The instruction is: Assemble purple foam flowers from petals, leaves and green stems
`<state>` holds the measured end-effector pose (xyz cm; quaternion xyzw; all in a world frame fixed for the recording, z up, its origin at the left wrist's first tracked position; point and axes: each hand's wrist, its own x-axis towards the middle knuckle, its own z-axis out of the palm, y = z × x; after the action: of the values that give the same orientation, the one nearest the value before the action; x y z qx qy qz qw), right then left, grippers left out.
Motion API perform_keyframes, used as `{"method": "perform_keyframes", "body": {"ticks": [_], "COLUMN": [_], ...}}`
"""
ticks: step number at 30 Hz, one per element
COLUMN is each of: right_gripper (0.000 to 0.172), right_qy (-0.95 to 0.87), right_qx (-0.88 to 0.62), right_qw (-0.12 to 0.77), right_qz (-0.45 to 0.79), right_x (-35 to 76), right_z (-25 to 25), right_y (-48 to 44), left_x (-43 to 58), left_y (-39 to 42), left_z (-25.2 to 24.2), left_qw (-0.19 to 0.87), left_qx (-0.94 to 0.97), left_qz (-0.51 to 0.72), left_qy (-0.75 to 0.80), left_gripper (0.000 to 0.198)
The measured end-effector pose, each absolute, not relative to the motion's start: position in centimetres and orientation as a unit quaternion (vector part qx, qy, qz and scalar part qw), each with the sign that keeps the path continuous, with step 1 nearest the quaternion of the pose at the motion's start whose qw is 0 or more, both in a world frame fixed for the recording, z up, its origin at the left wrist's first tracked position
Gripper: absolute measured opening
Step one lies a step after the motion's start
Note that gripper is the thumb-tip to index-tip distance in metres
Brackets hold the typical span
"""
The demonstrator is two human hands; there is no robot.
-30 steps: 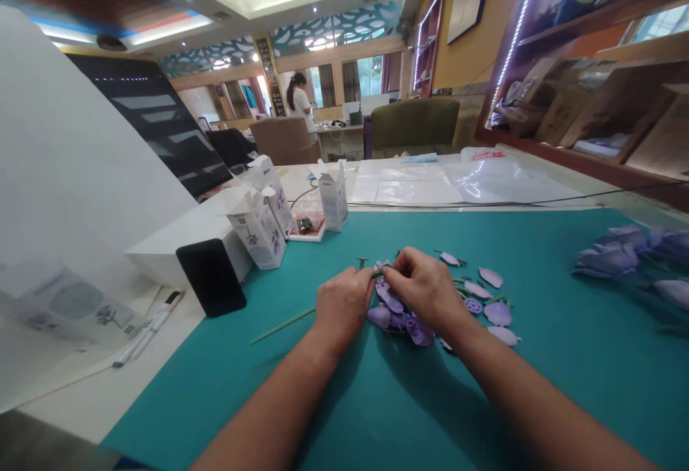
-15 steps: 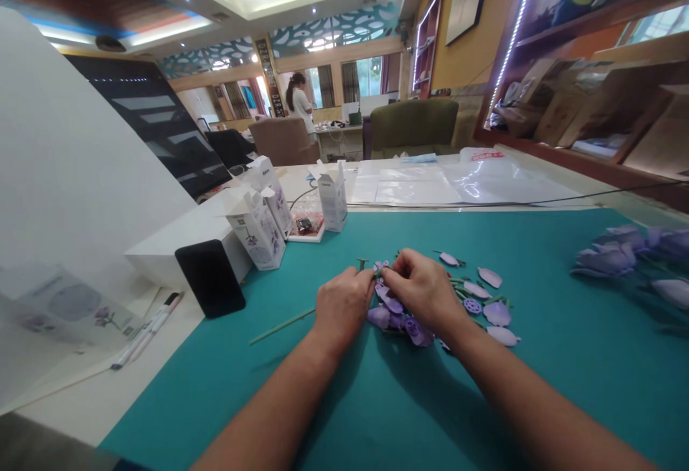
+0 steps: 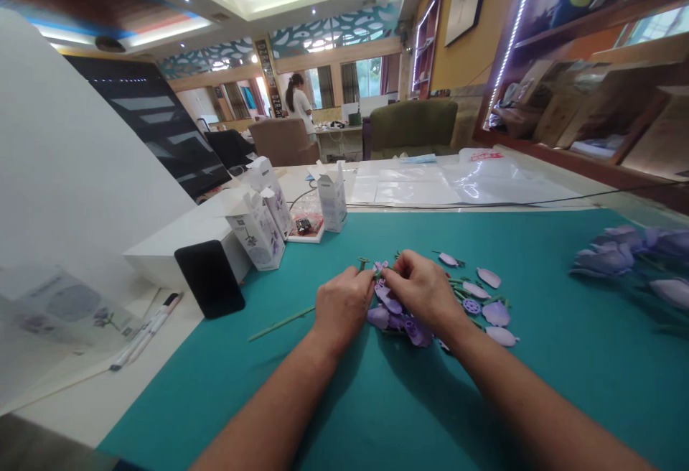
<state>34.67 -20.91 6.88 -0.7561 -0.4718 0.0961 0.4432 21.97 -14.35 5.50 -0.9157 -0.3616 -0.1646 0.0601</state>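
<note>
The table [image 3: 97, 392] is white, and a teal mat [image 3: 565, 385] covers most of its near side. At the mat's middle lies a loose pile of purple petal pieces [image 3: 487, 297], with a thin green stem [image 3: 280, 324] slanting away to its left. Purple flowers [image 3: 627, 255] lie at the mat's right edge. Along the far left corner stand white cartons [image 3: 257, 230], a small tray [image 3: 306, 228] between them. A black phone [image 3: 209, 278] leans against a white box [image 3: 180, 240]. Pens [image 3: 144, 332] and a clear bag [image 3: 62, 307] lie on the bare white part. Clear plastic sheets [image 3: 457, 184] and a dark cable [image 3: 484, 204] lie beyond the mat.
</note>
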Motion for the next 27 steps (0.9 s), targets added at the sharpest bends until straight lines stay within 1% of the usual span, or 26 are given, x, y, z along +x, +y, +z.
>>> {"method": "perform_keyframes", "body": {"ticks": [10, 16, 19, 21, 23, 25, 27], "right_gripper": [0.021, 0.021, 0.021, 0.022, 0.027, 0.031, 0.032], "right_qy": [-0.488, -0.499, -0.508, -0.519, -0.518, -0.492, -0.459], "right_qx": [-0.752, -0.763, -0.754, -0.730, -0.694, -0.666, -0.652], "right_qw": [0.437, 0.412, 0.417, 0.445, 0.494, 0.552, 0.595], "right_qz": [0.071, 0.000, -0.013, 0.024, 0.075, 0.097, 0.095], "right_x": [34.7, 34.1, 33.9, 34.0, 34.5, 35.3, 36.2], "right_z": [6.6, 6.5, 6.7, 7.3, 8.1, 9.0, 9.6], "right_y": [-21.0, -21.0, -21.3, -21.8, -22.4, -22.9, -23.1], "left_x": [22.0, 22.0, 22.0, 21.9, 21.7, 21.4, 20.9], "left_y": [-14.3, -14.3, -14.2, -14.0, -13.6, -13.2, -12.9], "left_z": [5.4, 5.3, 5.3, 5.5, 6.0, 6.8, 7.7], "left_qw": [0.064, 0.064, 0.038, -0.011, -0.097, -0.224, -0.369], "left_qx": [-0.917, -0.915, -0.912, -0.906, -0.892, -0.860, -0.808], "left_qz": [-0.170, -0.177, -0.182, -0.201, -0.242, -0.278, -0.281], "left_qy": [-0.354, -0.357, -0.367, -0.372, -0.368, -0.364, -0.364], "left_gripper": [0.038, 0.039, 0.036, 0.031, 0.024, 0.020, 0.022]}}
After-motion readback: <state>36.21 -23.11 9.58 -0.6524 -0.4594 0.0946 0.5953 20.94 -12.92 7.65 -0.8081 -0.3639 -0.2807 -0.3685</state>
